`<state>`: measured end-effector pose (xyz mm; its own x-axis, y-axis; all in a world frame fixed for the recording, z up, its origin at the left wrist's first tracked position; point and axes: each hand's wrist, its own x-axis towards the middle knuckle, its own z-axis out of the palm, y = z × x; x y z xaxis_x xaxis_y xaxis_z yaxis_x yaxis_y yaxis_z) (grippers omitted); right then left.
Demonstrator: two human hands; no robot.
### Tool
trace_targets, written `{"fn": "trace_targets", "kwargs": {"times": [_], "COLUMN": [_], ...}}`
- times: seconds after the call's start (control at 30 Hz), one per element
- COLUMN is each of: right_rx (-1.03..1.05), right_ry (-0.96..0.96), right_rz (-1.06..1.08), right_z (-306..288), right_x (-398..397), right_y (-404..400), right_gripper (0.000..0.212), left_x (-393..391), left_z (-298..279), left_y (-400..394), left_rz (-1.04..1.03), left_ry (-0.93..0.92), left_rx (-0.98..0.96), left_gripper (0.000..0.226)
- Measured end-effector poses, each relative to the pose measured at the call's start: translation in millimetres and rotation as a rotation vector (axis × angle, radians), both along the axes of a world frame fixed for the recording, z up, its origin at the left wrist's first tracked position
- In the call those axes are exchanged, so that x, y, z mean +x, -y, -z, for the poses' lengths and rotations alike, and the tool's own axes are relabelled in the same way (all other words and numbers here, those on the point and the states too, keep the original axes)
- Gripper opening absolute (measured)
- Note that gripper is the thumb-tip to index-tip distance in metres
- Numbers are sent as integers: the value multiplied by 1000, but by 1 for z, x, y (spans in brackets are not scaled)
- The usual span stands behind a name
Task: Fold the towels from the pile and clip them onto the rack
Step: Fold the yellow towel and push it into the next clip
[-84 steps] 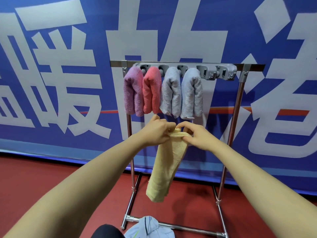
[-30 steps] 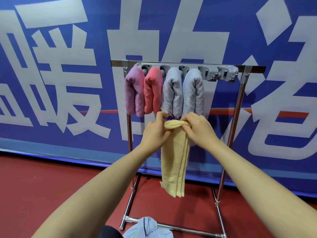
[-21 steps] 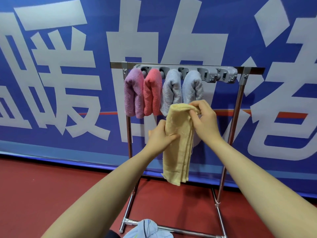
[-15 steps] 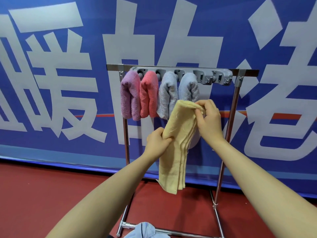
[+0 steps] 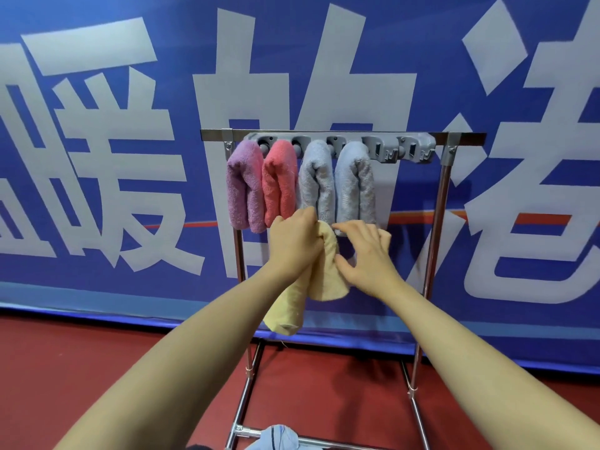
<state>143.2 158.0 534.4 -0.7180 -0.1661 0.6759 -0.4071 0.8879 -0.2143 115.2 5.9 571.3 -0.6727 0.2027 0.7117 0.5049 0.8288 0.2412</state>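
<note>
Blue banner (image 5: 97, 157) with large white characters across backdrop; red floor (image 5: 81, 368) below. Steel rack (image 5: 435, 254) at centre, grey clip bar (image 5: 402, 147) at 12 o'clock. Purple towel (image 5: 243, 190), pink towel (image 5: 279, 183), two grey towels (image 5: 337, 180) clipped side by side. Yellow towel (image 5: 328, 271) folded over, held below them. Left hand (image 5: 295, 245) gripping fold; right hand (image 5: 367, 254) pressing, fingers spread. Pile (image 5: 276, 438) at 6 o'clock.

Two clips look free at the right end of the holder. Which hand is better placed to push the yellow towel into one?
Probably the right hand: it is nearer the free clips. The left hand grips the yellow towel.
</note>
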Motion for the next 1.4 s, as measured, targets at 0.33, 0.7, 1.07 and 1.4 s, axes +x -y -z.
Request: {"fn": "trace_targets", "kwargs": {"times": [0.33, 0.7, 1.07, 1.4], "right_rx": [73, 60, 63, 116], "right_ry": [-153, -314, -478, -473], "right_rz": [90, 207, 326, 383], "right_z": [-21, -69, -75, -111], "right_x": [-9, -7, -8, -2], "right_y": [18, 6, -15, -51], "right_gripper": [48, 30, 30, 31], "left_x": [-7, -6, 2, 7], "left_z": [-14, -15, -53, -96], "left_y": [9, 8, -16, -55], "left_rz": [57, -95, 0, 71], "left_ry": [-311, -16, -220, -257], "left_rx": [-140, -108, -170, -150], "left_gripper": [17, 20, 11, 17]}}
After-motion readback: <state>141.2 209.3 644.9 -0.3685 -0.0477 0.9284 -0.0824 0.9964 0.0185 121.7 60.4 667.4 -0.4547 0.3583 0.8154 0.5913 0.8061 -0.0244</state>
